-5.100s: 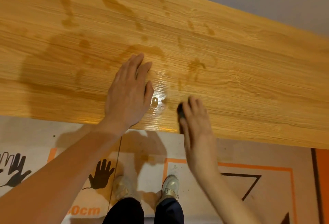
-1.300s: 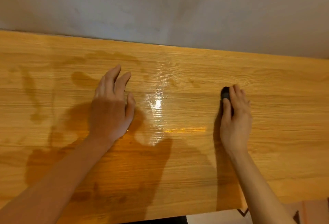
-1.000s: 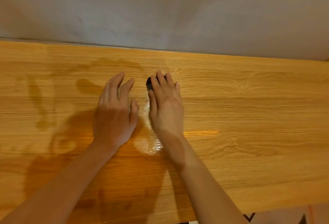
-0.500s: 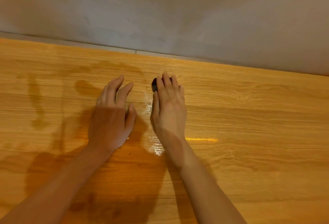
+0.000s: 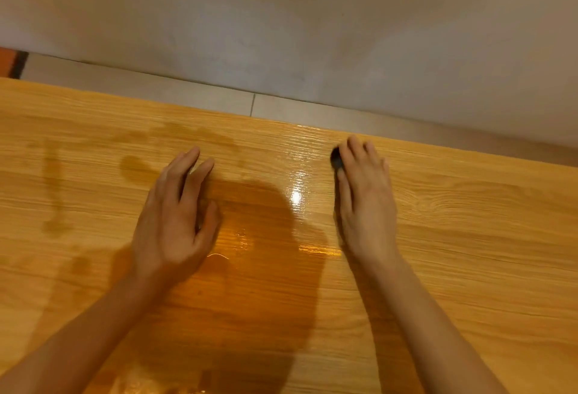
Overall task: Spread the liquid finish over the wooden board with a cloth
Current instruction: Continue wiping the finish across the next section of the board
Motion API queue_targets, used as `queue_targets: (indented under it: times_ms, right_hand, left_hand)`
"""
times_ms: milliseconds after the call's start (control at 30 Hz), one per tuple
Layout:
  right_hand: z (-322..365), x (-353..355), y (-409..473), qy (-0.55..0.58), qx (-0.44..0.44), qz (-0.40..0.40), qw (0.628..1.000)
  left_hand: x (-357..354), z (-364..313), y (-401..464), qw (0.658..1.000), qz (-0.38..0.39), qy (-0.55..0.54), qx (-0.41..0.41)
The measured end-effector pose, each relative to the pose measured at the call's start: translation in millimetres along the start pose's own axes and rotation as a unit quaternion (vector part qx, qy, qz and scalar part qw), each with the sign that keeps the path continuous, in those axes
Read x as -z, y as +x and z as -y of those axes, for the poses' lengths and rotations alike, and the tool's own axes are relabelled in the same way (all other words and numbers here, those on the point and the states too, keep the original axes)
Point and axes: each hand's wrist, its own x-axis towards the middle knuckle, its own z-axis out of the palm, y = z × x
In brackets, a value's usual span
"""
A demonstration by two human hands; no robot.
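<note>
Cloth (image 5: 336, 159): dark, under right hand (image 5: 366, 202) fingertips, far board (image 5: 469, 237) edge.
Right hand: fingers flat, pressing cloth.
Left hand (image 5: 175, 224): flat, holding nothing.

— Where does the one view look from?

— From the person's head, forward and steeply down onto the surface (image 5: 469, 268), close above it. Both forearms enter from the near edge, the left hand (image 5: 175, 221) and right hand (image 5: 366, 206) mid-frame.

— And the far side?

— The surface's far edge slants across, with a floor strip (image 5: 187, 93) and a wall (image 5: 312, 18) beyond.
</note>
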Motion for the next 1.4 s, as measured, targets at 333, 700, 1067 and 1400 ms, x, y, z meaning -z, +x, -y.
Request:
queue_targets:
  times_ms: [333,700,1067,1400]
  right_hand:
    - [22.3,-17.8,-56.2,-0.017,0.071,0.061,0.995]
    - [44.8,-32.9,18.4,-0.023,0.044,0.050,0.998]
    - [83.6,-65.3,79.3,-0.036,0.045,0.032,0.998]
    - [-31.5,19.4,64.7,-0.105,-0.068,-0.017,0.992]
  left_hand:
    - [3.3,-5.7,-1.1,0.999,0.014,0.009,0.028]
    - [3.0,-0.9,-2.2,1.000,0.008,0.000,0.009]
    - [1.4,0.0,-2.0,1.000,0.018,0.018,0.014]
    - [-1.7,5.5,3.3,1.000,-0.014,0.010,-0.020]
